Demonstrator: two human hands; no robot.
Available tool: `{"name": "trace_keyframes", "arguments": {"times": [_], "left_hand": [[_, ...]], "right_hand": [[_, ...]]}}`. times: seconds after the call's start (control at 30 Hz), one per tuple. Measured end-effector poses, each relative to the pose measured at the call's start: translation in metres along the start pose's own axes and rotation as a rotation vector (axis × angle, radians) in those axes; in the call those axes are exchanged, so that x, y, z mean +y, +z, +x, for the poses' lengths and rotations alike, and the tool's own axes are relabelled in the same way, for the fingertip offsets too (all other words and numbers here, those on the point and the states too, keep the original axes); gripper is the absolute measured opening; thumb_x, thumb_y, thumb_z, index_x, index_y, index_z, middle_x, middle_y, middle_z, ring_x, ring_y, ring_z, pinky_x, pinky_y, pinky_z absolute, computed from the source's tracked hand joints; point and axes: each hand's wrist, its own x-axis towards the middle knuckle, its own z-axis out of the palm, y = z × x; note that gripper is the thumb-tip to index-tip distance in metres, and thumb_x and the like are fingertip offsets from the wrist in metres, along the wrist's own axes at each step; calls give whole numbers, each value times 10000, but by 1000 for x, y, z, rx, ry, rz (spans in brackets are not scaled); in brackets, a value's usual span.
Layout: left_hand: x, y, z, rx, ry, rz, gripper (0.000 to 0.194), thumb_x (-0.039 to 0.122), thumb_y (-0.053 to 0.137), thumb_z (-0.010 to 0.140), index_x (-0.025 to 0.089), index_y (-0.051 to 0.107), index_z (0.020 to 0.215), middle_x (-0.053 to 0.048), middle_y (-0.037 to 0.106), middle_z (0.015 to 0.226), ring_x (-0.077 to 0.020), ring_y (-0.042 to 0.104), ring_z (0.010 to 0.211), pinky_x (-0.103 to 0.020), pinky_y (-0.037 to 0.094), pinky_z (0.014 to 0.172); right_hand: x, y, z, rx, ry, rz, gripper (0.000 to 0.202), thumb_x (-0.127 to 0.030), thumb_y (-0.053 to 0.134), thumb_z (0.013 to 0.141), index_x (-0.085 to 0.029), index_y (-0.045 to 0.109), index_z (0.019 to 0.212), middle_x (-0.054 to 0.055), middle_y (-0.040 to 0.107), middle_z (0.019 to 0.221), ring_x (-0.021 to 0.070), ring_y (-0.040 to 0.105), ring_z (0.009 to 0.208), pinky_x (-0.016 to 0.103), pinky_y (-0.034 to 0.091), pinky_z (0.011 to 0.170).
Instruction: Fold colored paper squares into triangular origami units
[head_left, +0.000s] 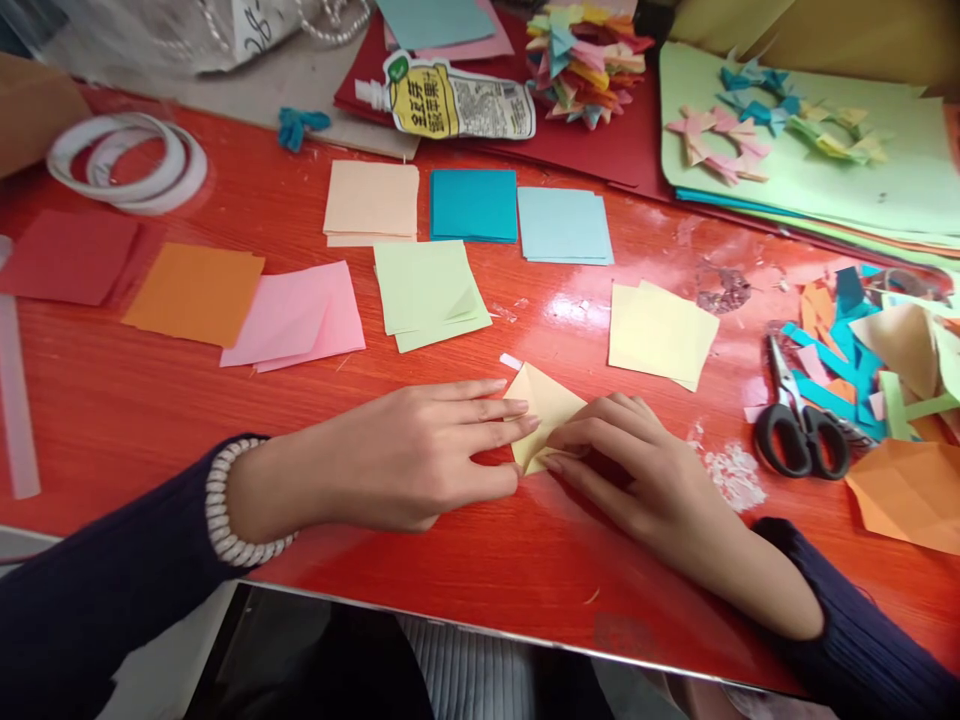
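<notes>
A small yellow square of paper (541, 393) lies on the red tabletop between my hands, one lower corner lifted and bent over. My left hand (427, 455) rests flat on its left side with the fingers stretched out. At the lower right, my right hand (630, 460) pinches the paper's edge between thumb and forefinger; its other fingers curl above the sheet. Part of the paper is hidden beneath the fingers. Just up and to the right sits a pale yellow paper stack (660, 335), and a light green stack (431, 295) lies up and to the left.
Paper stacks in pink (289, 315), orange (193, 292) and blue (474, 205) spread around. Black-handled scissors (802, 435) lie beside paper scraps (847, 350) at right. White tape rolls (127, 165) stand at left; a drink pouch (457, 100) and folded paper rings (720, 145) are behind.
</notes>
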Motion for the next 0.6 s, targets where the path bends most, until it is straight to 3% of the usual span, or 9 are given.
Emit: {"name": "trace_keyframes", "arguments": {"times": [0.33,0.6], "left_hand": [[0,0,2,5,1,9,423,15,416,739,97,569,1126,-158,547,1269,-206,472,1237,-380,331,1104],[-1,0,2,16,29,39,364,69,379,846,133,604,1125,-158,561,1248,-209,481,1229,-405,347,1086]], "right_hand": [[-2,5,1,15,46,-45,42,-144,535,858,-176,521,835,19,565,777,151,464,723,305,365,657],[-2,8,-1,44,70,-66,59,-152,518,861,-187,480,888,15,564,782,150,482,713,293,365,646]]}}
